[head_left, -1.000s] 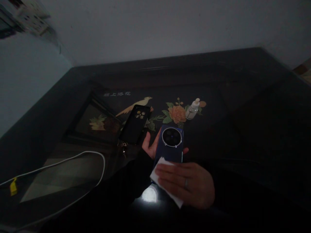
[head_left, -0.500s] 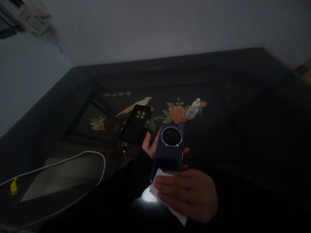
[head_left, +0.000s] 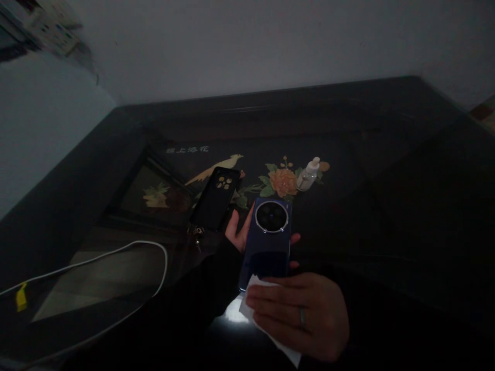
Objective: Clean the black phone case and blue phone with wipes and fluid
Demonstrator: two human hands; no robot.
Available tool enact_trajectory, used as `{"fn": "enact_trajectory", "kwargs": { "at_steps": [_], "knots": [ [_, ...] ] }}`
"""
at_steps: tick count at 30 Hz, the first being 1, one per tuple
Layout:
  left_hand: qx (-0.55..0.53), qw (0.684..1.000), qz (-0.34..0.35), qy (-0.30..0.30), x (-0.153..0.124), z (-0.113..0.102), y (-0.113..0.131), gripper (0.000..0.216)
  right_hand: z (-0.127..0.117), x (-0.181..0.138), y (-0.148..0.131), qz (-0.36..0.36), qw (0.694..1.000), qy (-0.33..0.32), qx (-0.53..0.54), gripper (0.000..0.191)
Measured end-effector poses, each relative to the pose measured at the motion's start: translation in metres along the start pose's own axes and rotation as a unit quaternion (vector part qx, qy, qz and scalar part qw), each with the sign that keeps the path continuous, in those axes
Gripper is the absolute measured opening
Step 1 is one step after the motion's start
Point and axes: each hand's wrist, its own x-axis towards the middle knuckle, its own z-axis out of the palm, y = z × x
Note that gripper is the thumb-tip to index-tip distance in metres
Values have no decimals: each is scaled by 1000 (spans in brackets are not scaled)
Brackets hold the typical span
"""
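Dark-blue glossy rectangular phone (head_left: 266, 247) sits camera-side up in left hand (head_left: 240, 237): gripped from below, thumb splayed. Long axis near 6-to-12. Right hand (head_left: 303, 315), almost flat, holds white paper tissue (head_left: 253, 283) over phone's 6 o'clock end; phone's at its 11.

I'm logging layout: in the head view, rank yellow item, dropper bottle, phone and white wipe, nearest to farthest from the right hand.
1. White wipe, in the right hand
2. Phone, in the left hand
3. Dropper bottle, beyond phone
4. Yellow item, far left
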Motion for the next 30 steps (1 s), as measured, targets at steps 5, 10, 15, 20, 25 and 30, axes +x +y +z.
{"fn": "enact_trajectory", "kwargs": {
  "at_steps": [5, 10, 15, 20, 25, 30],
  "knots": [
    [-9, 1000, -23, -6, -11, 3, -4, 64, -10, -12, 27, 110, 993, 10, -36, 34],
    [-26, 999, -25, -8, -13, 2, -13, 64, -15, -19, 48, 191, 978, 20, -82, 38],
    [-25, 999, -36, 17, -7, -2, -17, 65, -11, -12, 37, 114, 988, -28, -104, 39],
    [-11, 998, -47, 27, -10, -2, -14, 65, -14, -12, 32, 17, 993, -70, -93, 39],
    [-6, 1000, -7, 22, -10, 3, -13, 66, -22, -23, 46, 72, 993, -17, -97, 43],
    [-4, 999, -25, 32, -8, 0, -16, 68, -17, -18, 48, 130, 985, -16, -108, 42]
  ]
}}
